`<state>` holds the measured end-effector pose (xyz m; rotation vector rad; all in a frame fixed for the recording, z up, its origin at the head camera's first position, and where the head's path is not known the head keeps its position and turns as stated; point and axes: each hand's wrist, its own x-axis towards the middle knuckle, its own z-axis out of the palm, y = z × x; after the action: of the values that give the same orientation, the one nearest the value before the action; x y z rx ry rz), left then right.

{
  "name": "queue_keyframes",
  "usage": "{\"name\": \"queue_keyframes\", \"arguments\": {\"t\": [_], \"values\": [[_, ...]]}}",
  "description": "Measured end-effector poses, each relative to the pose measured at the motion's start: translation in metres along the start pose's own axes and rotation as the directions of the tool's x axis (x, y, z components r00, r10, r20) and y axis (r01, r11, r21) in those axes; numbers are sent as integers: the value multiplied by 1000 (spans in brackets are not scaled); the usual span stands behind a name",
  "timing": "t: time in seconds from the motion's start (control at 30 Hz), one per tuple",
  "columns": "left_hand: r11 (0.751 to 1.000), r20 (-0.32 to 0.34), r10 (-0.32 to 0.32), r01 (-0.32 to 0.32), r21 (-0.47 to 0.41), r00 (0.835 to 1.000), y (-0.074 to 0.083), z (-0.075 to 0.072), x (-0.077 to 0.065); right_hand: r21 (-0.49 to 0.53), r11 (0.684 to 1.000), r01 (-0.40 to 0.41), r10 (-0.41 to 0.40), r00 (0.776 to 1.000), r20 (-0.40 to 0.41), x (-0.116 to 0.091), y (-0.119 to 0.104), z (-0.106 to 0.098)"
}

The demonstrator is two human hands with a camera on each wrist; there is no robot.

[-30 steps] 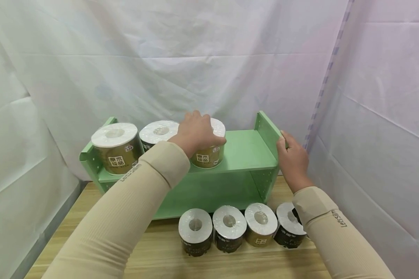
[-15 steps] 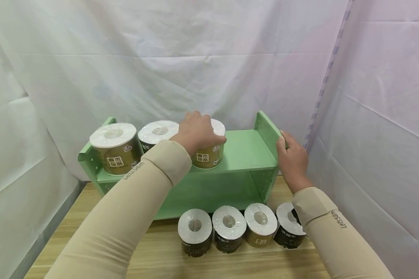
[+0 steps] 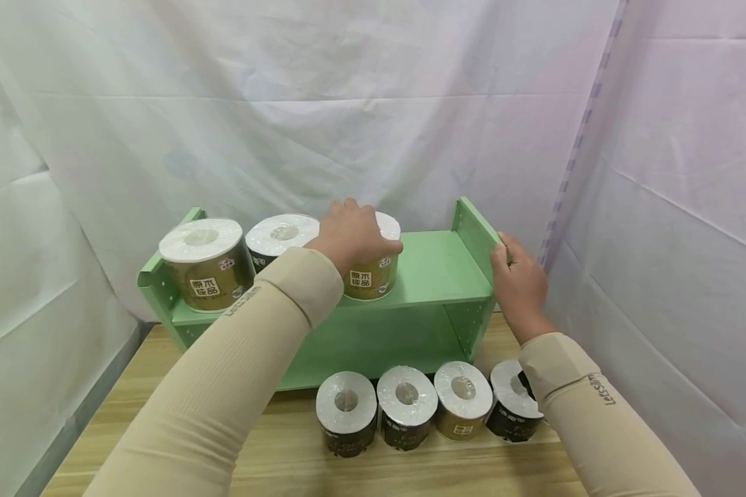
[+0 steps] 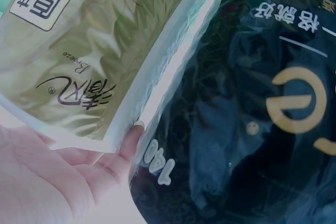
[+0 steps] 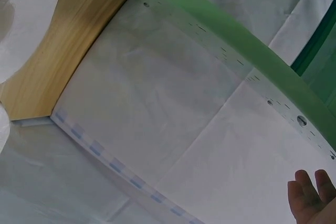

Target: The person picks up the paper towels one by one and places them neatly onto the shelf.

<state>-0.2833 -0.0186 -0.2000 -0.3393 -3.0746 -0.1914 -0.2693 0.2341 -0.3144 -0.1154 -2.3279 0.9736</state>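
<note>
On the green shelf's upper board (image 3: 444, 266), my left hand (image 3: 351, 235) grips a gold-wrapped toilet roll (image 3: 368, 279) from above, thumb toward its right side. In the left wrist view, fingers of that hand (image 4: 68, 182) reach between the gold roll (image 4: 105, 51) and a black-wrapped toilet roll (image 4: 231, 108) beside it. My right hand (image 3: 521, 283) holds the shelf's right side panel (image 3: 475, 238) at its front edge. Several fingertips of the right hand (image 5: 310, 198) show below the green panel (image 5: 226, 24) in the right wrist view.
Another gold roll (image 3: 208, 276) stands at the upper board's left end. Several black and gold rolls (image 3: 407, 404) stand in a row on the wooden table (image 3: 286, 452) before the shelf. White cloth (image 3: 348, 110) hangs behind and at both sides.
The head view has shifted very slightly, and the left forearm has edged right. Both hands keep their places on the toilet roll and the shelf panel.
</note>
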Motion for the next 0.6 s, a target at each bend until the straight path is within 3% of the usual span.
{"name": "queue_keyframes", "arguments": {"t": [0.33,0.6], "values": [[1000,9,2,-2,3,1000,0,2,5,-2,1000,-25,25,999,41,0,1,-2],[1000,10,4,-4,-17,1000,0,4,7,-3,1000,-21,21,999,24,0,3,-3]]}}
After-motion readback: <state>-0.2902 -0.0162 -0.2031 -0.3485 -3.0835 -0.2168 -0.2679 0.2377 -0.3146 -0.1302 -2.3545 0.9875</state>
